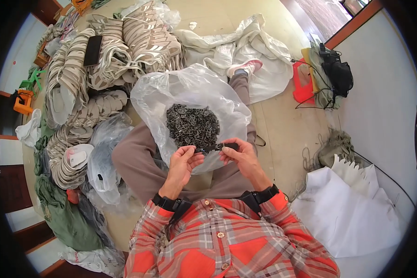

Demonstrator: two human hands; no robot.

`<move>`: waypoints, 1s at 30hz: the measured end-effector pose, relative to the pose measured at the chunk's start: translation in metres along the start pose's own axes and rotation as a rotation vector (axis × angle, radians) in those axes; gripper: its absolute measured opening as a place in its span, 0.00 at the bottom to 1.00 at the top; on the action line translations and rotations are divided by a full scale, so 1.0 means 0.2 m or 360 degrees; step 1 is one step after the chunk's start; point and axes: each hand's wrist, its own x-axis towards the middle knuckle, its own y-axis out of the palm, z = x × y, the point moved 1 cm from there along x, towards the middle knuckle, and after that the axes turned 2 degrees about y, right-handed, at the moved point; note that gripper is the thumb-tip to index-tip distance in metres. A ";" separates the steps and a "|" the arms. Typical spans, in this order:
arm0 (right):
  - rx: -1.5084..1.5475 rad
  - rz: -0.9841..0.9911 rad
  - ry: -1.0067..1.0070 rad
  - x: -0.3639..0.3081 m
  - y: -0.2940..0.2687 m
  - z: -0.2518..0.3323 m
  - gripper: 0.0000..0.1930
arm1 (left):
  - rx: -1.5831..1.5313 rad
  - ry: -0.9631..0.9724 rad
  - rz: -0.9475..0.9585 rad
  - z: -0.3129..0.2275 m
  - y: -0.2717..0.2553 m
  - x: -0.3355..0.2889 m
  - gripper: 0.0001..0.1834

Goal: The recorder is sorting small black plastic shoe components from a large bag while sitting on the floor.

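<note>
In my lap lies a clear plastic bag (151, 95), spread wide around a heap of small black buckles (192, 126). At the near side of the heap, my left hand (182, 163) pinches a small black buckle (201, 150) between thumb and fingers. My right hand (242, 156) is closed on a short, dark strap-like piece (230, 146), its inner end close to the buckle. Whether the two pieces are joined is too small to make out.
Stacks of beige sandal uppers (150, 39) rise at the far left, with a black phone (93, 51) on top. A white cloth sack (268, 60) lies beyond my foot. White sheets (347, 208) lie at right, and a green bag (65, 213) at left.
</note>
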 end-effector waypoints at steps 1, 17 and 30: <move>0.0027 0.0015 0.0042 0.00 0.00 0.01 0.12 | 0.0088 0.0003 0.0020 0.00 0.00 -0.01 0.07; -0.0312 0.0349 0.0179 -0.02 0.34 0.03 0.07 | 0.0860 0.0391 0.0421 -0.13 -0.01 -0.36 0.10; -0.0520 0.0287 0.0204 -0.06 0.59 0.01 0.12 | 0.0577 0.0487 0.0294 -0.14 -0.13 -0.51 0.09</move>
